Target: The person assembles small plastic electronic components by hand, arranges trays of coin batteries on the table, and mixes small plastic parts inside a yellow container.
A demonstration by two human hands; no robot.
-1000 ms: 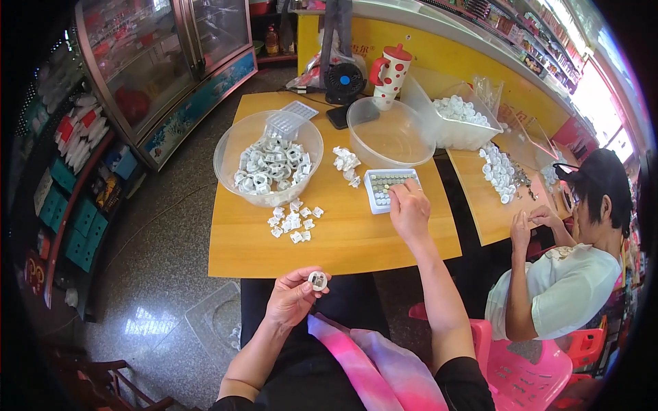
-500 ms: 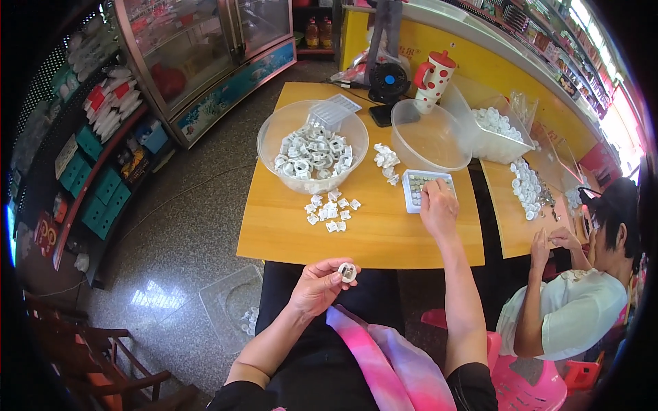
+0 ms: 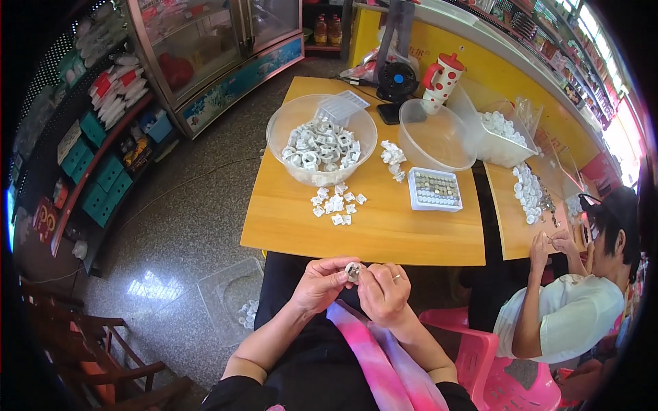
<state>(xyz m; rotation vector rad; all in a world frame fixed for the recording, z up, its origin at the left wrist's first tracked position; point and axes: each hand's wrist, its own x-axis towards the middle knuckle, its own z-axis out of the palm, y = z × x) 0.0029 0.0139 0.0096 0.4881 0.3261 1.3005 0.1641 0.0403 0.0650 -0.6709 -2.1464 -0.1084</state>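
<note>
Just beyond the table's near edge, my left hand (image 3: 319, 286) grips a small round white plastic part (image 3: 352, 271) with metal bits inside it. My right hand (image 3: 384, 294), a ring on one finger, pinches at the part's right side; anything small between its fingertips is hidden. On the table, a white tray (image 3: 439, 207) holds rows of small pieces. Small white plastic pieces (image 3: 334, 205) lie loose left of it, and another white cluster (image 3: 393, 157) sits nearer the tray. A clear bowl (image 3: 320, 180) contains many round white parts.
A clear tub (image 3: 439, 159), a black fan (image 3: 397, 81), a phone (image 3: 388, 114) and a red-dotted tumbler (image 3: 439, 85) stand at the back. To the right, a co-worker (image 3: 569, 308) works at a table with white caps (image 3: 528, 195). A pink chair (image 3: 473, 342) is beside me.
My right hand has left the tray and come back to the round part in my left hand. The left hand stays holding it. The view has shifted slightly.
</note>
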